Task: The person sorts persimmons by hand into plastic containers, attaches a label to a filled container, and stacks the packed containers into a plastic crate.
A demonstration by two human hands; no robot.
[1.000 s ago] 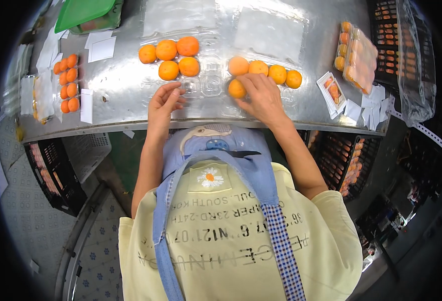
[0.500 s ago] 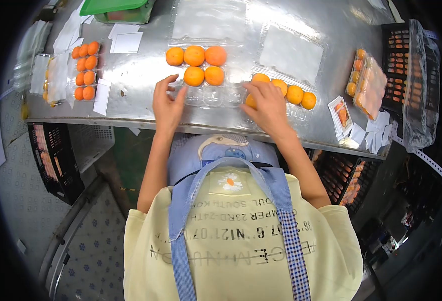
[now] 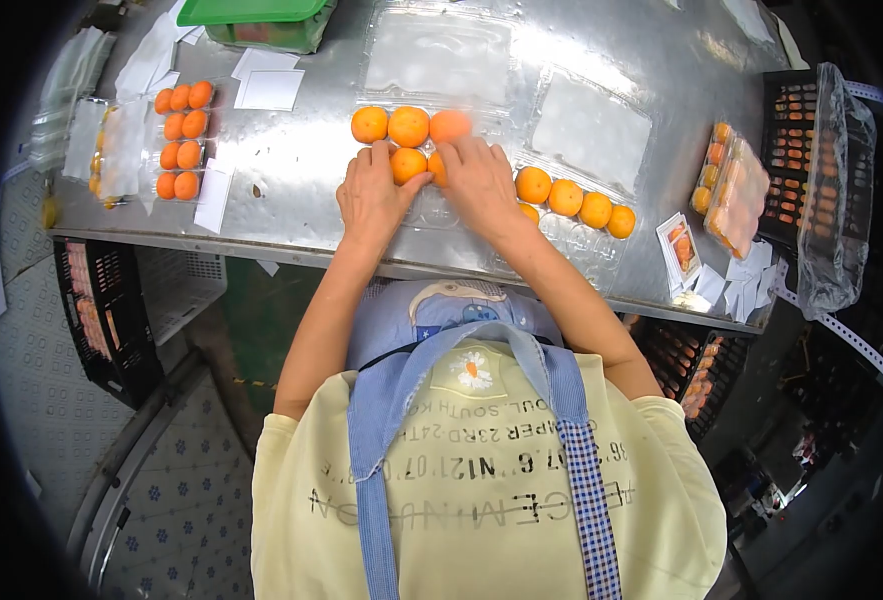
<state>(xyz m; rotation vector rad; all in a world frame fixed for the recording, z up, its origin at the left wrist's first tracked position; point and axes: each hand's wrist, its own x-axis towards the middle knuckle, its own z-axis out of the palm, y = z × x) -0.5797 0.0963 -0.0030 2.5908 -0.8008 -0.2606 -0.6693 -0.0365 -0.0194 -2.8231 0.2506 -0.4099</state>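
Observation:
In front of me is an open clear plastic fruit box (image 3: 426,210) with mandarins (image 3: 408,126) in its far rows. My left hand (image 3: 372,195) is at the box's left side, its fingers and thumb curled around a mandarin (image 3: 408,166) in the second row. From the right, my right hand (image 3: 481,190) closes over another mandarin (image 3: 437,170), which its fingers mostly cover. What lies under both palms is hidden. Right of this hand, a second open clear box (image 3: 586,255) carries a row of mandarins (image 3: 564,197) and one partly hidden mandarin nearer me.
Filled boxes of mandarins (image 3: 183,125) stand at the left, beside stacked clear lids (image 3: 76,85). A green-lidded container (image 3: 251,10) is at the back. White cards (image 3: 268,88) lie about. To the right are a closed box (image 3: 736,195), printed labels (image 3: 679,250) and a black crate (image 3: 789,140).
My right hand has moved left from the second box to the first one. My left hand has moved up and right onto the mandarins. The whole view has shifted slightly.

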